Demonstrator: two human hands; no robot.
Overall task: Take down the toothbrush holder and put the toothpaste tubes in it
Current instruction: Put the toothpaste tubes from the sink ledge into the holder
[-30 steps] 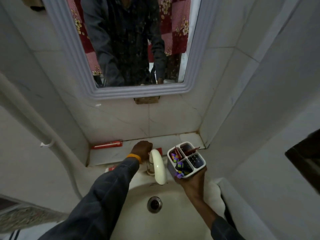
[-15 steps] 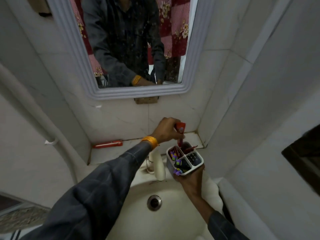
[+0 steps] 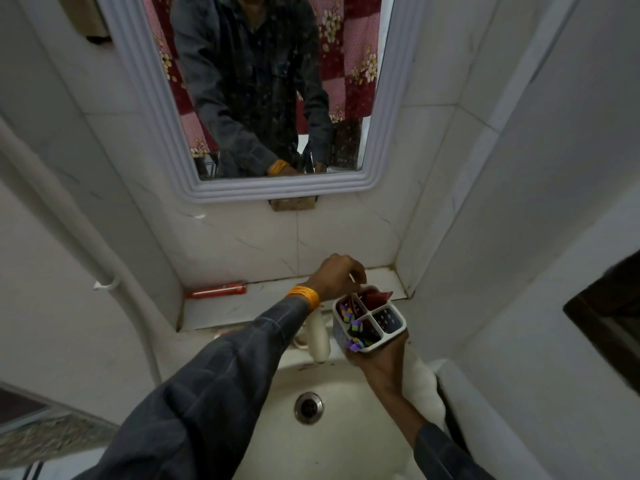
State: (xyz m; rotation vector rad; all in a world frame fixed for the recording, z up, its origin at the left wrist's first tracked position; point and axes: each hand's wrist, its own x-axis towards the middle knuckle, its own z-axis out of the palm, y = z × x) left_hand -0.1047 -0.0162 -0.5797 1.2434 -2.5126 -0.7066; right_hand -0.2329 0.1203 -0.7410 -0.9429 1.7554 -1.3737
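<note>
- We cradle the white four-compartment plastic toothbrush holder [image 3: 369, 322] from below in our right hand [image 3: 381, 362], fingers wrapped around its base, so it hangs in the air over the cream ceramic basin [image 3: 346, 445], beside the white tap spout [image 3: 318, 337].
- Our left hand [image 3: 337, 277] hovers at the holder's far rim, fingertips curled together just above the far compartment, where a red toothpaste tube [image 3: 375, 297] sits. We cannot tell whether the fingers pinch the tube's end or have let go of it.
- A second red toothpaste tube [image 3: 217, 291] lies flat on the white marble ledge [image 3: 242, 306] behind the basin, well apart from both hands and away to the left of the holder.
- Risk one, as we judge it: the holder rests only on our right grip, and if we press the tube down off-centre the holder may tip and spill its purple and yellow contents into the basin.
- Risk two: the far compartment looks crowded, so the tube may lean out over the rim and slide off once released.
- Risk three: reaching left for the tube on the ledge brings our dark sleeve [image 3: 225, 375] across the tap, and it could knock the spout or jog the holder.
</note>
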